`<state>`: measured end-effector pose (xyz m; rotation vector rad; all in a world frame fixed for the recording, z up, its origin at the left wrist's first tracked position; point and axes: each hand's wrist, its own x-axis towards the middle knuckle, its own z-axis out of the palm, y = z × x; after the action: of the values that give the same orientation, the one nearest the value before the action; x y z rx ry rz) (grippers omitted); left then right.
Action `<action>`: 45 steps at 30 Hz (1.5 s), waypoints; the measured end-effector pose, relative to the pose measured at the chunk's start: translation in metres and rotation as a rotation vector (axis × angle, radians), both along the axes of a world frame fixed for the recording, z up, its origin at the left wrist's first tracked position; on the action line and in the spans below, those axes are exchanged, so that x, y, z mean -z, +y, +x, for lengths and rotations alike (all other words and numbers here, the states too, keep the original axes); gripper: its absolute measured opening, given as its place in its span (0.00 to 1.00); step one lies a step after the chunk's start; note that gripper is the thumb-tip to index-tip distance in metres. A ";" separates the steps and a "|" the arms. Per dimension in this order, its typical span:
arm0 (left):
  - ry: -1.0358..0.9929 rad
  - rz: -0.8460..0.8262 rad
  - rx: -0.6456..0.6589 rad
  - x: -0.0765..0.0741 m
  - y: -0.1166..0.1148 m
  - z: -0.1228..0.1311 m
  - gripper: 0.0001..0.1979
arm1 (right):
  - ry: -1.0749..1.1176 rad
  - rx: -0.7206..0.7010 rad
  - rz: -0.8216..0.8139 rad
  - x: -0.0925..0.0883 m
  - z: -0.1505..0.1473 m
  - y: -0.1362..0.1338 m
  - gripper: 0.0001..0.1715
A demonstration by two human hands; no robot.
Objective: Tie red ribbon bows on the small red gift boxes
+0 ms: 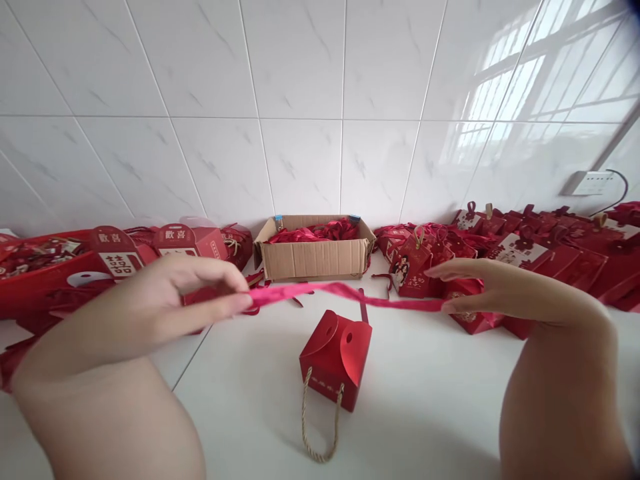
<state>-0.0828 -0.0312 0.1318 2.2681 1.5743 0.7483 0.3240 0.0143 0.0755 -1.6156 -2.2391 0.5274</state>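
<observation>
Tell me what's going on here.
A person's left hand pinches a pink-red ribbon, which runs across to the thumb of the right hand. Below it, a small red box sits on the white table, top flaps folded over, rope handle toward the person. Behind stands a cardboard box holding red material.

1. Between my left hand (pixel 155 297) and right hand (pixel 515 287), the stretched ribbon (pixel 320 288) bars a straight reach to the counter's back edge.
2. The red gift box (pixel 335 360) blocks the middle, its rope handle (pixel 321 457) looping toward the front edge; bare counter (pixel 425 393) leaves me a way round either side.
3. A cardboard carton (pixel 315 260) obstructs the back edge's middle; packed boxes (pixel 580 273) crowd its right corner.
</observation>
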 end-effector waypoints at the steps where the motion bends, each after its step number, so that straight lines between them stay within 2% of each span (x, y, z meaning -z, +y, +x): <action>1: 0.075 -0.084 0.117 0.002 0.000 0.010 0.11 | 0.022 -0.021 0.027 -0.001 -0.009 -0.001 0.39; 3: 0.162 -0.178 0.301 0.009 0.001 0.033 0.11 | 0.123 -0.136 0.037 -0.003 -0.037 -0.006 0.46; 5: 0.173 -0.210 0.370 0.017 0.003 0.056 0.12 | 0.333 -0.358 0.005 -0.003 -0.072 -0.010 0.47; 8: 0.181 -0.201 0.371 0.029 0.006 0.079 0.12 | 0.645 -0.615 -0.181 0.002 -0.121 -0.016 0.42; 10: 0.180 -0.174 0.352 0.034 0.008 0.085 0.09 | 0.686 -0.657 -0.279 0.006 -0.142 -0.017 0.35; 12: 0.162 -0.167 0.326 0.037 0.010 0.086 0.07 | 0.651 -0.647 -0.279 0.007 -0.151 -0.018 0.26; 14: 0.128 -0.180 0.284 0.039 0.012 0.084 0.06 | 0.579 -0.612 -0.269 0.006 -0.149 -0.017 0.20; 16: 0.087 -0.200 0.236 0.040 0.014 0.081 0.06 | 0.507 -0.542 -0.260 0.002 -0.141 -0.017 0.20; 20: 0.030 -0.215 0.177 0.039 0.015 0.078 0.14 | 0.434 -0.399 -0.167 -0.005 -0.121 -0.019 0.21; 26: 0.035 -0.230 0.251 0.037 0.009 0.086 0.16 | 0.404 -0.451 -0.179 -0.011 -0.110 -0.023 0.16; 31: 0.136 -0.196 0.266 0.038 0.011 0.086 0.10 | 0.198 -0.488 -0.164 -0.010 -0.103 -0.019 0.19; 37: 0.383 -0.159 0.254 0.051 0.027 0.088 0.03 | -0.084 -0.361 -0.147 0.005 -0.108 -0.007 0.21; 41: 0.492 -0.197 0.254 0.059 0.034 0.096 0.05 | -0.142 -0.285 -0.149 0.013 -0.120 -0.003 0.20; 45: 0.512 -0.242 0.260 0.061 0.036 0.100 0.04 | -0.152 -0.268 -0.133 0.016 -0.123 -0.003 0.22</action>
<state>0.0175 0.0044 0.0712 2.5254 1.4126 -0.0991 0.2005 0.0109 0.0596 -1.4674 -2.6051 0.6534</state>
